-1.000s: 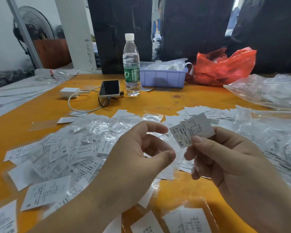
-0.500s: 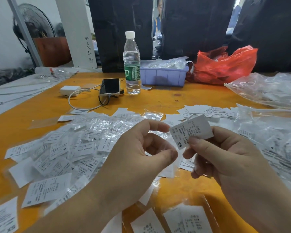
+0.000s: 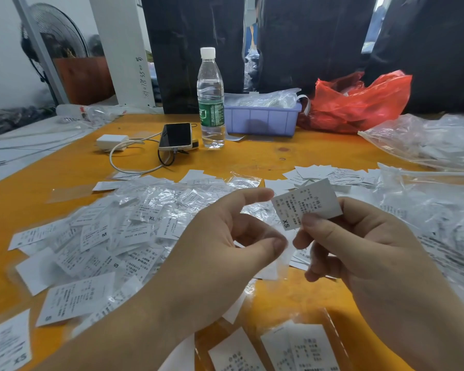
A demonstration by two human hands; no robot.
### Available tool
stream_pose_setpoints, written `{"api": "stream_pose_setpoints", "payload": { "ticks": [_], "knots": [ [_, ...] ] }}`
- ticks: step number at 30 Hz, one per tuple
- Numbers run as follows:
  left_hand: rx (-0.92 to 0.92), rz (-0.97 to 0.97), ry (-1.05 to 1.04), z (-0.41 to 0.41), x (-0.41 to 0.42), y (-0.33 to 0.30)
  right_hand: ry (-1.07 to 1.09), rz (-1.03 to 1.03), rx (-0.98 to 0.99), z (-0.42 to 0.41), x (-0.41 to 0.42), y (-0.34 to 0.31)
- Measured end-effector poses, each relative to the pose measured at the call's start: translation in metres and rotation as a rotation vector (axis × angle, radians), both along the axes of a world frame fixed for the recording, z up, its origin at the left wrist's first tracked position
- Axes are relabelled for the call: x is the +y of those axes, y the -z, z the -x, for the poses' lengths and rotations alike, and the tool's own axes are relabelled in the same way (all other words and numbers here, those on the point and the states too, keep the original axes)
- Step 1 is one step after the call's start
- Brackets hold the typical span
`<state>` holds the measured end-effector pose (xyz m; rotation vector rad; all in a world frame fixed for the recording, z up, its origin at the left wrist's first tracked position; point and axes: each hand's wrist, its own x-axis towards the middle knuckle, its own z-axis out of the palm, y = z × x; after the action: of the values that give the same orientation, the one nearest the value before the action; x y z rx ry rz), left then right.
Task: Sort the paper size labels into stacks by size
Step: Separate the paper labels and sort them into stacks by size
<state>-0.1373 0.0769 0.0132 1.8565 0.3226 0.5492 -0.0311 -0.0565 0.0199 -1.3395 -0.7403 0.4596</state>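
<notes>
My right hand (image 3: 373, 258) pinches a white paper label marked XS (image 3: 310, 203) between thumb and fingers, held up over the orange table (image 3: 252, 159). My left hand (image 3: 212, 253) hovers just left of it in a loose C shape, its index fingertip at the label's left corner, nothing gripped. A loose pile of labels in clear sleeves (image 3: 113, 231), marked XL, M and S, spreads out to the left. A smaller heap of labels (image 3: 332, 172) lies behind my hands. More labels (image 3: 306, 349) lie at the near edge.
At the back stand a water bottle (image 3: 210, 97), a phone (image 3: 176, 135) with a cable and charger (image 3: 111, 141), a purple bin (image 3: 263, 119) and a red bag (image 3: 359, 103). Clear plastic bags (image 3: 426, 140) cover the right side.
My left index finger has crept closer to the XS label's corner. The label stays pinched in my right hand, nearly still.
</notes>
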Motion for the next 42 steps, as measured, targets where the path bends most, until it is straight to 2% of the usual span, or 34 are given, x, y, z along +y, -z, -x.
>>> {"api": "stream_pose_setpoints", "payload": {
  "ticks": [5, 20, 28, 34, 42],
  "knots": [
    [-0.026, 0.019, -0.014, -0.0002, 0.0011, -0.0006, -0.061, -0.007, 0.04, 0.0005, -0.0003, -0.0009],
    [-0.096, 0.067, -0.011, 0.0017, 0.0068, -0.003, -0.136, 0.081, -0.032, -0.0035, -0.0001, -0.0017],
    [-0.103, 0.077, 0.001, 0.0026, 0.005, -0.0041, -0.095, 0.081, -0.078, -0.0041, -0.0025, 0.0008],
    [-0.083, 0.04, -0.028, 0.0041, 0.0063, -0.0054, 0.006, -0.034, -0.105, -0.0086, -0.0054, -0.0024],
    [-0.078, 0.031, -0.022, 0.002, 0.0031, -0.0058, -0.079, -0.004, -0.118, -0.0012, -0.0014, 0.0035]
  ]
}}
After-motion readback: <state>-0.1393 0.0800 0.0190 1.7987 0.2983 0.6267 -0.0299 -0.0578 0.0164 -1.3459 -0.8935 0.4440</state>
